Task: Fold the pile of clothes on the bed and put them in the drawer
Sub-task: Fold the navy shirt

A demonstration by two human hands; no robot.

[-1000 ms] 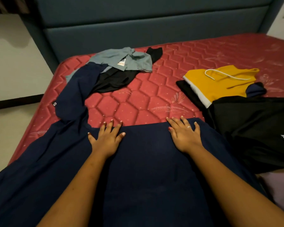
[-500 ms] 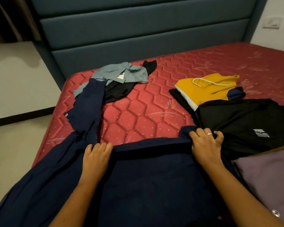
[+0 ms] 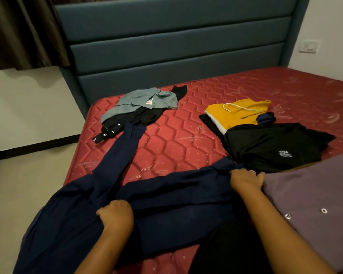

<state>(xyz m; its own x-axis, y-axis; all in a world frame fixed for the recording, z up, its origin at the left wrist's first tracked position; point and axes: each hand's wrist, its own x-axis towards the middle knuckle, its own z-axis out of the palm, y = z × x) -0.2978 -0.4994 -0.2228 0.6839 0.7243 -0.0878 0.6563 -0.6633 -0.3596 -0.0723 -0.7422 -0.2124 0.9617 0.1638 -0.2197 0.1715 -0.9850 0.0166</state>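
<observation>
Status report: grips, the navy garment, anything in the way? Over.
Left grip and right grip both holding navy garment. Garment spread across mattress, unfolded. Purple shirt beside right grip.

Navy garment point(image 3: 176, 196), red hexagon-quilted mattress point(image 3: 166, 143), yellow hoodie point(image 3: 236, 113), grey-blue shirt point(image 3: 147, 99), teal headboard point(image 3: 176, 46)

Flat a second ago, the left hand point(image 3: 116, 214) and right hand point(image 3: 246, 179) now clutch the navy garment point(image 3: 176, 204) by its far edge, the left lower in frame; its long strip now lies off the grey-and-black heap point(image 3: 147, 101)
</observation>
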